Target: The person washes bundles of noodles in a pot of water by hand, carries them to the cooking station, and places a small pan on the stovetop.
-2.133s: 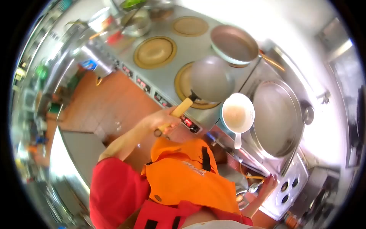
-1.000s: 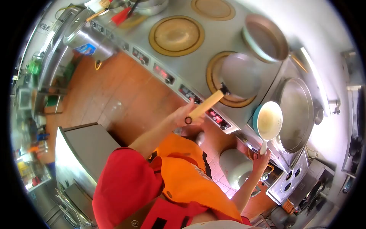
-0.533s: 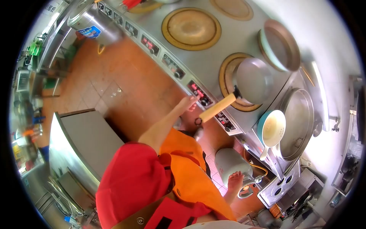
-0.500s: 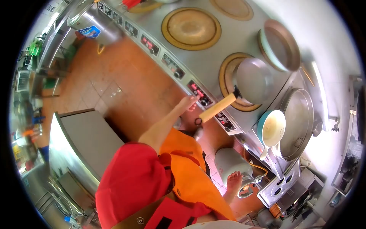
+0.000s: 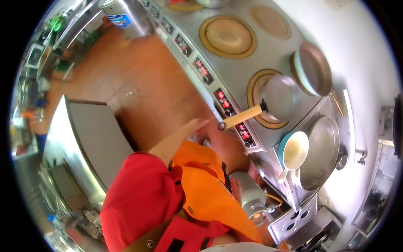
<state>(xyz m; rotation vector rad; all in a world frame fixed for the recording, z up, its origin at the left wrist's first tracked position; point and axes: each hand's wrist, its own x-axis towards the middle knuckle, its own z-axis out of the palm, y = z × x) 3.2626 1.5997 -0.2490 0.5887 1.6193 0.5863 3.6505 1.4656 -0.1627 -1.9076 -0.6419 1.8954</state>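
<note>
My left hand (image 5: 197, 125) is held over the floor beside the stove front, fingers stretched out and holding nothing, just left of the pan's wooden handle (image 5: 243, 116). That handle belongs to a grey pan (image 5: 280, 97), which sits partly over a round brown-rimmed burner (image 5: 256, 90). My right hand (image 5: 236, 189) is low beside the apron, in front of a grey gas cylinder (image 5: 248, 192); the apron partly covers it and its fingers are unclear. Near the stove's corner rests a teal and white bowl (image 5: 281, 149) with a white ladle (image 5: 296, 151) holding pale liquid.
A control panel (image 5: 222, 101) with red displays runs along the stove edge. Beyond are a teal-sided pan (image 5: 315, 69) and a large round metal vessel (image 5: 321, 168). A steel pot (image 5: 130, 21) stands upper left; a metal-sided cabinet (image 5: 92, 138) is at left.
My left hand has let go of the pan handle and drawn back from the control panel. My right hand has left the ladle and moved in beside the apron. The camera view has shifted.
</note>
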